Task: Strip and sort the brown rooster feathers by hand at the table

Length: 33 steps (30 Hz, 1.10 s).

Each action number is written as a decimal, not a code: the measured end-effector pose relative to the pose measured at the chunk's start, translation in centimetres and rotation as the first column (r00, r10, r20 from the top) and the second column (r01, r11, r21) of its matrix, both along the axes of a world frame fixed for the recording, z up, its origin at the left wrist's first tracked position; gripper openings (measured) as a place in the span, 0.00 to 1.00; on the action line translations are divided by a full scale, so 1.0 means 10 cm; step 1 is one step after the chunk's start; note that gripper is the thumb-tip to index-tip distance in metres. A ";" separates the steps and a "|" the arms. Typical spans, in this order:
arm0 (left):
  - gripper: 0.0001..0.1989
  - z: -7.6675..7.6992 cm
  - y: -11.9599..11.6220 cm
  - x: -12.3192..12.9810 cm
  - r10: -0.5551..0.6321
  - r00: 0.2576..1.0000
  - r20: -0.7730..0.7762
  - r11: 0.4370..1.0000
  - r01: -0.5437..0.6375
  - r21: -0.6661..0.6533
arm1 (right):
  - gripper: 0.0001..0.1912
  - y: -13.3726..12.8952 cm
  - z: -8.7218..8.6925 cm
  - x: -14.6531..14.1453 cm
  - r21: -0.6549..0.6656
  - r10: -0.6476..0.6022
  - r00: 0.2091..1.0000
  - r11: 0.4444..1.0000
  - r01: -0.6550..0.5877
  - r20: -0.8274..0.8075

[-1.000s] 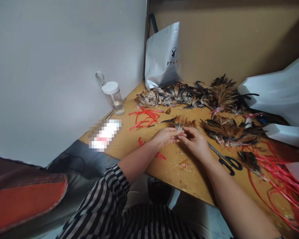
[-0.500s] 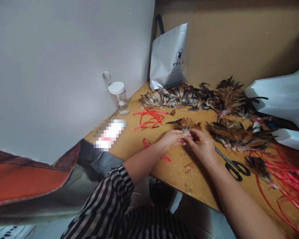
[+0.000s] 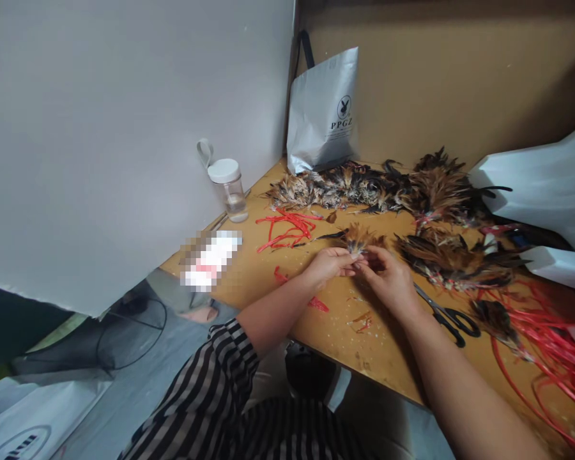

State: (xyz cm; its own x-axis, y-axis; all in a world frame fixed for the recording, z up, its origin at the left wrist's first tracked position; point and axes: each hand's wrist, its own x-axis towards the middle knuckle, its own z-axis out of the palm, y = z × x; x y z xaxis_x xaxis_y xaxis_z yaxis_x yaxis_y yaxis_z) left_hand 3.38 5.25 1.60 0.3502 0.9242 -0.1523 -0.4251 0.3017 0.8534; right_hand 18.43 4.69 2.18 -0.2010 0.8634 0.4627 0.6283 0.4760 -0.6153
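Note:
Both hands meet at a small bunch of brown feathers (image 3: 359,235), over the middle of the table. My left hand (image 3: 331,265) pinches its pale quill end, and the feather tips fan out away from me. The fingers of my right hand (image 3: 388,271) close on the same end from the right; part of the quills is hidden behind them. Black-handled scissors (image 3: 453,318) lie on the table just right of my right wrist. A larger pile of brown and black feathers (image 3: 460,259) sits beyond the scissors.
Red plastic strips lie in a small heap (image 3: 287,227) at left and a long tangle (image 3: 551,338) at right. Feather bundles (image 3: 349,185) line the back, below a silver bag (image 3: 323,121). A lidded bottle (image 3: 232,191) and a blurred bright object (image 3: 211,262) stand at the left edge.
My hands stay on the feather bunch with hardly any shift. At lower left, the orange and dark shape has gone from view, showing floor, a thin wire loop and a white bag.

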 end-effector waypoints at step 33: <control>0.09 0.03 0.06 -0.02 0.249 0.969 0.004 0.968 -0.249 -0.020 | 0.09 0.10 0.02 0.04 -0.200 -0.157 0.901 0.946 0.254 0.403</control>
